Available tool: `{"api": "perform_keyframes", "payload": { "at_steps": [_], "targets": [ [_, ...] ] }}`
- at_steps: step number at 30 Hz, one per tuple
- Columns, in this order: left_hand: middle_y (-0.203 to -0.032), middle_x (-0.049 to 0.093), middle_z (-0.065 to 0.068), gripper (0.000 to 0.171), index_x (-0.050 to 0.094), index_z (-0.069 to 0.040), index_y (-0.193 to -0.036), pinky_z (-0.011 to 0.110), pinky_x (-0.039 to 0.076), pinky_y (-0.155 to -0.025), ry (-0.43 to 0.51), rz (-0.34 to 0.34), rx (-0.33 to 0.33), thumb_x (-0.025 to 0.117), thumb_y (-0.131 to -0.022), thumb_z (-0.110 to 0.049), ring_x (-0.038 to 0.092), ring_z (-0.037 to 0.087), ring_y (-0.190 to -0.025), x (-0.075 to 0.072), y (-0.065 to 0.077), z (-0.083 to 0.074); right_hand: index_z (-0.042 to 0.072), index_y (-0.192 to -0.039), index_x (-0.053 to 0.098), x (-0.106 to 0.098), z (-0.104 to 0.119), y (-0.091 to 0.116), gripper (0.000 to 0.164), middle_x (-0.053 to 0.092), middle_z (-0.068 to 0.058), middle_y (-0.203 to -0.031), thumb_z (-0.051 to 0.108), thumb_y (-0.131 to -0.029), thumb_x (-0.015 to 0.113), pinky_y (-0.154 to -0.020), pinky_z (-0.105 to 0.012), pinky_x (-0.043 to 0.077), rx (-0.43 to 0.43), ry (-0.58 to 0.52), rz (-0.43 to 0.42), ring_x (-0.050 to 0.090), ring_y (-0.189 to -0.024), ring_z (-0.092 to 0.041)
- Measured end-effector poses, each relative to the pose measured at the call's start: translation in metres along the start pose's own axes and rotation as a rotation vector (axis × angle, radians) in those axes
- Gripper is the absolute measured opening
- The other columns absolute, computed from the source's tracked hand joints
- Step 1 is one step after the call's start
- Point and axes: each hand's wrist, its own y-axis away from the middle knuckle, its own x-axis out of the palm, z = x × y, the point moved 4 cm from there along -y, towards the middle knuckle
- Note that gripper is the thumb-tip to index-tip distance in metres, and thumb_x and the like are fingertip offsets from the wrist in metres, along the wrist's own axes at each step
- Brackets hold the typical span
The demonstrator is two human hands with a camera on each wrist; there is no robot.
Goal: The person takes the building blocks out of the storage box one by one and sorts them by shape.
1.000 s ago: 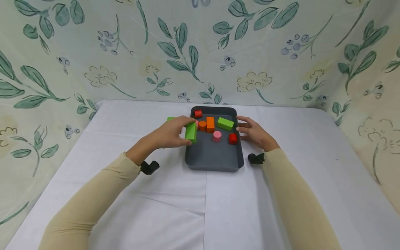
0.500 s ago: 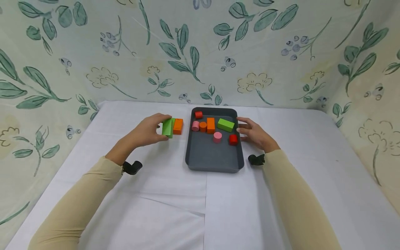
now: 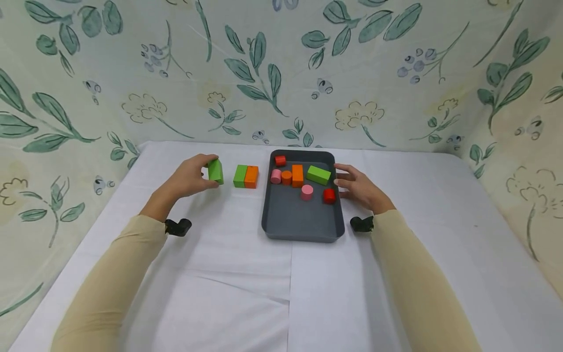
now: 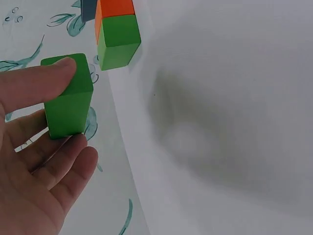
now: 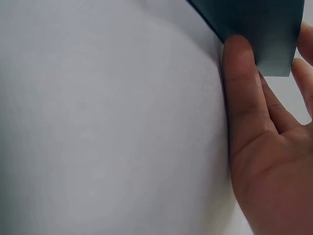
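Note:
My left hand (image 3: 188, 176) pinches a green rectangular block (image 3: 215, 171) between thumb and fingers, above the white cloth. The left wrist view shows the thumb on one face of the held green block (image 4: 71, 107) and the fingertips at the opposite end. To its right, another green block (image 3: 240, 176) lies against an orange block (image 3: 251, 177) on the cloth. My right hand (image 3: 361, 188) rests its fairly straight fingers along the right side of a dark grey tray (image 3: 303, 222). Up close in the right wrist view, fingertips touch the tray's wall (image 5: 274, 44).
Inside the tray lie a green block (image 3: 318, 175), an orange block (image 3: 297, 176), an orange cylinder (image 3: 286, 178), pink cylinders (image 3: 307, 192) and red pieces (image 3: 329, 196). A white cloth (image 3: 237, 274) covers the table. Leaf-patterned fabric (image 3: 281, 73) hangs behind it.
My left hand has carried the green block leftward from the tray's left edge, past the green and orange pair on the cloth. The right hand stays at the tray.

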Motion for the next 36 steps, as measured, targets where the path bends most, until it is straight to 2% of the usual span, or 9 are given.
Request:
{"api": "perform_keyframes", "payload": {
  "at_steps": [5,10,16,20,23,28,36],
  "targets": [
    [-0.147,0.046,0.020,0.078,0.038,-0.003,-0.150,0.054,0.042,-0.111,-0.011,0.011,-0.056,0.076,-0.084,-0.016,0.046,0.039,-0.134,0.006,-0.014,0.008,0.030,-0.159,0.018,0.000,0.002,0.001,0.067,0.019,-0.011,-0.167,0.018,-0.102,0.051,-0.118,-0.053,0.036,0.002,-0.026,0.015,0.029,-0.150,-0.035],
    [-0.147,0.046,0.021,0.076,0.039,-0.003,-0.150,0.053,0.040,-0.113,-0.009,0.023,-0.079,0.074,-0.085,-0.019,0.046,0.038,-0.134,0.013,-0.029,0.014,0.028,-0.160,0.015,-0.001,0.006,0.004,0.068,0.016,-0.013,-0.167,0.015,-0.103,0.049,-0.118,-0.054,0.034,0.023,-0.040,0.023,0.026,-0.151,-0.037],
    [-0.149,0.044,0.022,0.077,0.037,-0.003,-0.151,0.053,0.037,-0.116,0.006,0.071,-0.099,0.073,-0.084,-0.018,0.045,0.039,-0.135,0.024,-0.041,0.019,0.028,-0.159,0.017,-0.001,0.006,0.004,0.067,0.017,-0.012,-0.167,0.015,-0.102,0.050,-0.117,-0.053,0.036,0.025,-0.035,0.026,0.028,-0.150,-0.036],
    [-0.153,0.040,0.021,0.078,0.035,-0.005,-0.152,0.053,0.035,-0.117,0.008,0.106,-0.126,0.072,-0.084,-0.014,0.042,0.039,-0.137,0.033,-0.048,0.022,0.026,-0.160,0.017,0.000,0.013,0.011,0.067,0.017,-0.014,-0.167,0.015,-0.102,0.050,-0.117,-0.053,0.036,0.015,-0.031,0.035,0.028,-0.150,-0.037],
    [-0.154,0.038,0.021,0.077,0.034,-0.007,-0.153,0.053,0.036,-0.117,0.004,0.123,-0.147,0.070,-0.085,-0.011,0.042,0.038,-0.135,0.038,-0.052,0.021,0.025,-0.160,0.016,0.000,0.014,0.011,0.068,0.015,-0.014,-0.167,0.014,-0.102,0.049,-0.117,-0.054,0.036,0.011,-0.038,0.043,0.027,-0.150,-0.038],
    [-0.150,0.040,0.023,0.077,0.032,-0.011,-0.155,0.054,0.038,-0.115,0.011,0.148,-0.157,0.066,-0.086,-0.006,0.043,0.039,-0.129,0.040,-0.055,0.015,0.030,-0.159,0.018,-0.003,0.002,0.001,0.067,0.018,-0.011,-0.167,0.018,-0.102,0.051,-0.116,-0.053,0.037,-0.004,-0.030,0.027,0.029,-0.150,-0.035],
    [-0.151,0.040,0.021,0.077,0.030,-0.015,-0.156,0.054,0.037,-0.116,0.036,0.180,-0.188,0.063,-0.087,-0.006,0.042,0.038,-0.129,0.044,-0.056,0.013,0.027,-0.159,0.019,-0.002,0.002,0.002,0.067,0.020,-0.013,-0.166,0.017,-0.102,0.052,-0.115,-0.052,0.039,-0.015,-0.015,0.018,0.032,-0.148,-0.036]
  ]
}}
